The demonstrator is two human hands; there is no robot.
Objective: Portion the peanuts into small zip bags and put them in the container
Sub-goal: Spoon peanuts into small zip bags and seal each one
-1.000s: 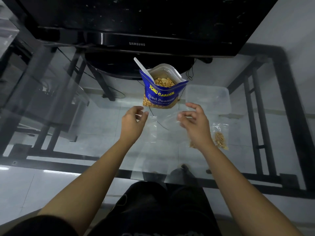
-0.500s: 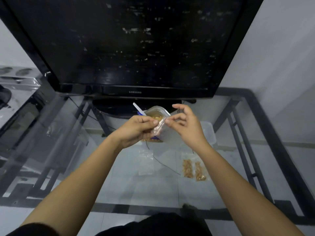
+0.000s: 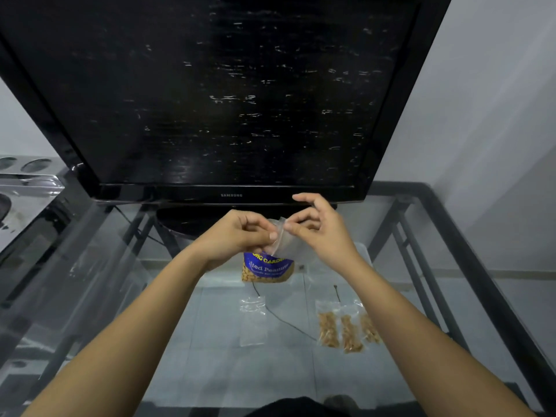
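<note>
While above blue foil peanut pouch [image 3: 267, 267]: clear crinkly zip bag [image 3: 287, 243], both hands' fingers [image 3: 272, 235] pinching rim.

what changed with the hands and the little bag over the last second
Both hands rose from the glass table with an empty zip bag; the left hand and right hand now pinch its top in front of the peanut bag. The filled zip bags stayed put.

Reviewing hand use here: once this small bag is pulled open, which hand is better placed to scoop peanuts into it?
Probably the right hand. Both hands pinch the empty zip bag above the peanut pouch, but the left hand grips its mouth more fully and could hold it alone. The spoon is hidden now.
</note>
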